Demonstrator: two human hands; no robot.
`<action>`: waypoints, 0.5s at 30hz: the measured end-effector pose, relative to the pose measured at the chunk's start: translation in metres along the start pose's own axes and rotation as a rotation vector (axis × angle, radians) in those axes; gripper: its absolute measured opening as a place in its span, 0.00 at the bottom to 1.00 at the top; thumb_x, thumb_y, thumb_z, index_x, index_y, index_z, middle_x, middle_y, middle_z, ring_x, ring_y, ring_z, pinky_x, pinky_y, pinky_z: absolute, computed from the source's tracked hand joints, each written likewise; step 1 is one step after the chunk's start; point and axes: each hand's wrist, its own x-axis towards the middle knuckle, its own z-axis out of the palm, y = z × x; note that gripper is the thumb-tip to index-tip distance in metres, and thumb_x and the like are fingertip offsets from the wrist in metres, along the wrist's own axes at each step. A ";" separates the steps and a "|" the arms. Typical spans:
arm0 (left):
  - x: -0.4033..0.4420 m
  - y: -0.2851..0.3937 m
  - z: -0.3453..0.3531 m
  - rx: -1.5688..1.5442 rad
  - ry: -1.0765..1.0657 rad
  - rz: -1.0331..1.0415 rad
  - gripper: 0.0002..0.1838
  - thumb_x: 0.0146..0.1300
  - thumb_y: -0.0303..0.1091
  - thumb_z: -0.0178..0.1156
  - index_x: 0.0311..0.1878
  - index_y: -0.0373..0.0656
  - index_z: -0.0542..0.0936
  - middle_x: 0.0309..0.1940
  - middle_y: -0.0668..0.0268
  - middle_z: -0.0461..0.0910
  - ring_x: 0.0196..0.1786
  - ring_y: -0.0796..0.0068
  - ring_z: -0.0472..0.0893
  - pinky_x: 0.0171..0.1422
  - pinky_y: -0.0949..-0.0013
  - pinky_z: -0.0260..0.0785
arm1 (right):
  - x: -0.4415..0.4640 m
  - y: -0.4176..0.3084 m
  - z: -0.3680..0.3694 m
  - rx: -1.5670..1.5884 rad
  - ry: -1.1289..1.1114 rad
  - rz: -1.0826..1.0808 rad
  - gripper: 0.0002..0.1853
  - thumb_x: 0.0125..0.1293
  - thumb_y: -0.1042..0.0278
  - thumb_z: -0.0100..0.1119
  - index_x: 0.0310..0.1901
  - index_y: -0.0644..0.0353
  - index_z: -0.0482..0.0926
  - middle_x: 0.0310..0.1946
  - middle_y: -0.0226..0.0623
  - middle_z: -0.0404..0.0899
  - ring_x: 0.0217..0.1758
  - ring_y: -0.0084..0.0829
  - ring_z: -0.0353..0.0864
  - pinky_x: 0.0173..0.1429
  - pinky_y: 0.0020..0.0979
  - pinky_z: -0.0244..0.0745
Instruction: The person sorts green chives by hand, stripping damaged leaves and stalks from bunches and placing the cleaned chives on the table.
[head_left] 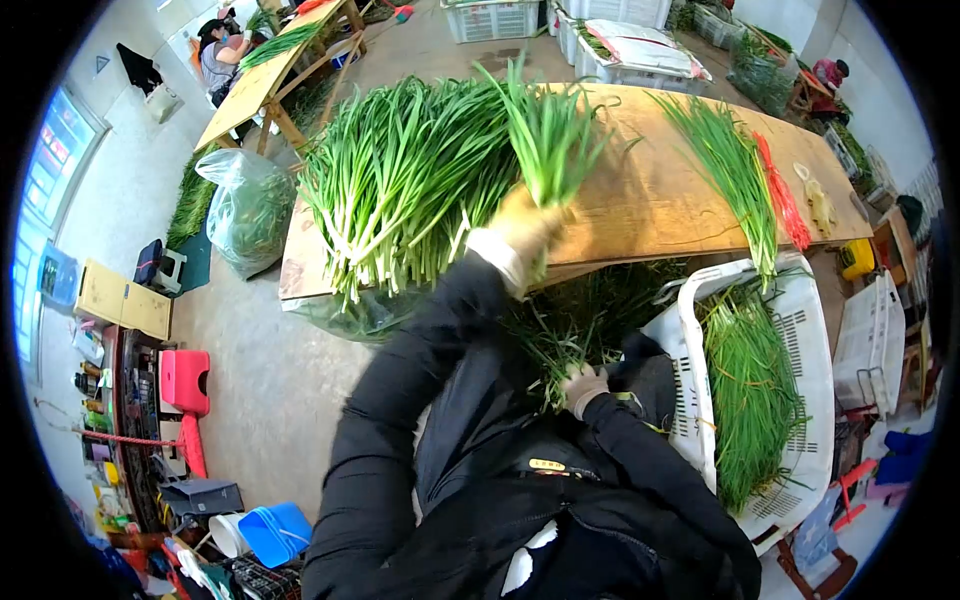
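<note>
My left hand (527,228), in a yellowish glove, is wrapped round the white base of a bunch of green stalks (548,150), raised over the wooden table (640,190) and slightly blurred. Beside it a large pile of the same stalks (400,180) covers the table's left part. My right hand (583,388), in a pale glove, is low by my lap against loose green leaves (560,340); its fingers are partly hidden among them. A smaller bunch (725,170) lies on the table's right side, its ends over the edge.
Red ties (782,190) and a glove (817,200) lie at the table's right end. A white crate (695,400) with green bundles (750,400) stands at my right. A bag of greens (245,215) is beyond the left end. People (222,60) sit farther back.
</note>
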 end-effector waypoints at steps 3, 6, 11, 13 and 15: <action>-0.006 0.079 -0.015 0.225 0.062 0.180 0.16 0.51 0.26 0.59 0.43 0.34 0.69 0.29 0.62 0.76 0.21 0.81 0.70 0.22 0.78 0.65 | 0.034 0.043 0.056 0.061 -0.334 0.165 0.21 0.47 0.57 0.61 0.43 0.56 0.72 0.43 0.43 0.71 0.44 0.42 0.71 0.49 0.41 0.66; -0.004 0.134 -0.042 0.335 0.019 0.284 0.08 0.56 0.28 0.56 0.37 0.35 0.73 0.29 0.63 0.78 0.19 0.84 0.70 0.21 0.83 0.64 | 0.072 0.079 0.063 0.162 -0.823 0.408 0.23 0.46 0.58 0.62 0.45 0.56 0.73 0.45 0.44 0.71 0.48 0.39 0.73 0.45 0.39 0.71; 0.017 0.127 -0.060 0.606 0.147 0.131 0.06 0.57 0.28 0.54 0.36 0.37 0.73 0.29 0.63 0.78 0.20 0.84 0.71 0.21 0.81 0.65 | 0.076 0.071 -0.044 0.111 -0.383 0.411 0.16 0.59 0.63 0.47 0.46 0.60 0.73 0.47 0.49 0.68 0.48 0.44 0.73 0.46 0.36 0.72; 0.024 0.083 -0.059 0.652 0.098 0.094 0.09 0.56 0.29 0.54 0.40 0.37 0.73 0.29 0.61 0.78 0.21 0.79 0.73 0.23 0.78 0.67 | 0.069 0.058 -0.075 0.225 -0.304 0.324 0.17 0.57 0.59 0.49 0.47 0.56 0.74 0.50 0.48 0.68 0.49 0.44 0.72 0.47 0.37 0.71; 0.052 0.000 -0.088 1.008 0.078 0.061 0.21 0.55 0.34 0.55 0.49 0.33 0.67 0.29 0.55 0.78 0.24 0.71 0.75 0.27 0.71 0.69 | 0.059 0.052 -0.096 0.413 -0.275 0.196 0.19 0.55 0.57 0.49 0.46 0.55 0.74 0.48 0.47 0.71 0.49 0.43 0.72 0.49 0.37 0.69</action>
